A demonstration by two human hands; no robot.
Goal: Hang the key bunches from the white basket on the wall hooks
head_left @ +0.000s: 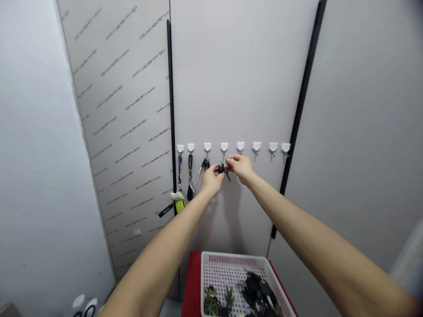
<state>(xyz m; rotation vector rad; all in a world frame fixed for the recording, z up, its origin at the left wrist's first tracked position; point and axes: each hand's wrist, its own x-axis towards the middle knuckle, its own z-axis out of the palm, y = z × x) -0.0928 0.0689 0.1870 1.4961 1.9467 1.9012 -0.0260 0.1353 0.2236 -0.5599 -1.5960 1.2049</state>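
Both hands are raised to a row of white wall hooks, at the fourth hook (224,148) from the left. My left hand (212,179) is closed on the black part of a bunch of keys (221,168). With pinched fingers, my right hand (241,168) holds the ring at the top of the same bunch, close under the hook. A metal key blade points down between the hands. Whether the ring sits on the hook I cannot tell. Just left, another set of keys (205,164) hangs from the third hook.
Two strapped key fobs hang at the left, one with a black strap (190,165), one with a yellow-green tag (179,206). Several hooks (256,148) continue rightward. Below, a white perforated basket (231,259) of keys stands on a red surface (191,286). Black vertical handles (306,83) flank the panel.
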